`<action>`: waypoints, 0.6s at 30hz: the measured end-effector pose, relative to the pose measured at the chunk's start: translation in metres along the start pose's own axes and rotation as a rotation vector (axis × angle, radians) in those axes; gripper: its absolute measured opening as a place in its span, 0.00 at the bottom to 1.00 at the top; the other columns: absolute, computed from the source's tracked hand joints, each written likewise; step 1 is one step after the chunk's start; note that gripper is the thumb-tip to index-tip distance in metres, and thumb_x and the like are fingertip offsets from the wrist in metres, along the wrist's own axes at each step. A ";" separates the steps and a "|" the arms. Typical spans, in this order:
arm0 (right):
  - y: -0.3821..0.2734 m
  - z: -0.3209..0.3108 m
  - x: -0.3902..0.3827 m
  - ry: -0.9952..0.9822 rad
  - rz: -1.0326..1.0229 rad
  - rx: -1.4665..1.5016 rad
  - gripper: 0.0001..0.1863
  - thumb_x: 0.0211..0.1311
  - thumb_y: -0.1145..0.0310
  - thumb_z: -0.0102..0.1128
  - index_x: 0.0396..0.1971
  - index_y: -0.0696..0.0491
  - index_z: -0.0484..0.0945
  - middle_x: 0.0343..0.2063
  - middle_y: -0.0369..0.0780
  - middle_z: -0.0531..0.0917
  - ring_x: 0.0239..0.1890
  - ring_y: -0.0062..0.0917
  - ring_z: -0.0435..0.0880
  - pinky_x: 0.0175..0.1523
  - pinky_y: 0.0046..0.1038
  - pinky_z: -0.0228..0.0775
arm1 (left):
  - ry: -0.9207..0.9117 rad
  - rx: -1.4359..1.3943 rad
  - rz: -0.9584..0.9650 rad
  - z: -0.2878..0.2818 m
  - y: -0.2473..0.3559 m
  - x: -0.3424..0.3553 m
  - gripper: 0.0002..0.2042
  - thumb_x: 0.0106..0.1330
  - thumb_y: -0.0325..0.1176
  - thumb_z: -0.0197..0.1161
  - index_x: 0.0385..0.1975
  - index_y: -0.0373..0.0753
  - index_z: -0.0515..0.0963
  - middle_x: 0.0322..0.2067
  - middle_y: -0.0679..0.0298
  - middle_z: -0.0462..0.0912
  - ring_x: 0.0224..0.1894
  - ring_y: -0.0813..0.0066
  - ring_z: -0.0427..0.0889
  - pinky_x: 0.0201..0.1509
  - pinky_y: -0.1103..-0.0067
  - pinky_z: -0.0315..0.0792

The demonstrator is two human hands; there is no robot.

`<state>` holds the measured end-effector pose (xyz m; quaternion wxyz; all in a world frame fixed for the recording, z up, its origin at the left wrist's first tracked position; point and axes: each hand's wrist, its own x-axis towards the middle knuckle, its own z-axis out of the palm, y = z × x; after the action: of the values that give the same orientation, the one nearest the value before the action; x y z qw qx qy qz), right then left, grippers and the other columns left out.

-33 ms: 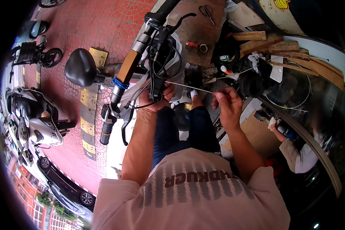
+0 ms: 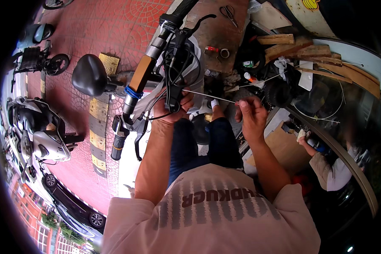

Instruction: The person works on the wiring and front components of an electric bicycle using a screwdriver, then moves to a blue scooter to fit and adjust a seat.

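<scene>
A handlebar (image 2: 144, 65) with brake levers, black cables and a blue band runs diagonally through the upper middle. My left hand (image 2: 173, 111) is closed around a black fitting (image 2: 172, 100) beneath the bar, its fingertips partly hidden among the cables. A thin pale cable (image 2: 211, 95) stretches rightward from there to my right hand (image 2: 249, 114), whose thumb and forefinger pinch it while the other fingers curl. A black rounded seat (image 2: 89, 74) sits left of the bar. My dark-trousered legs show below my hands.
A brown bench (image 2: 220, 29) holds scissors and tape. Wooden planks (image 2: 313, 53), a black tyre (image 2: 276, 94) and coiled cable lie at right. Parked scooters (image 2: 42, 133) and a dark car line the red pavement (image 2: 93, 29). At lower right, a person's sleeve (image 2: 321, 169) and arm show, possibly reflected in glass.
</scene>
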<state>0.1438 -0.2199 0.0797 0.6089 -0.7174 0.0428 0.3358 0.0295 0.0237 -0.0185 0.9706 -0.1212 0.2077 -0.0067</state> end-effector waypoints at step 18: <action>0.012 0.010 0.006 0.092 -0.051 -0.064 0.19 0.76 0.54 0.57 0.32 0.56 0.76 0.20 0.36 0.77 0.20 0.22 0.76 0.27 0.26 0.70 | 0.020 0.016 0.006 -0.001 0.001 0.003 0.23 0.69 0.44 0.57 0.54 0.30 0.76 0.36 0.56 0.78 0.31 0.69 0.67 0.32 0.75 0.59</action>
<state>0.1384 -0.2124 0.0658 0.5914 -0.7519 0.0418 0.2883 0.0317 0.0246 -0.0208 0.9695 -0.1129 0.2175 -0.0065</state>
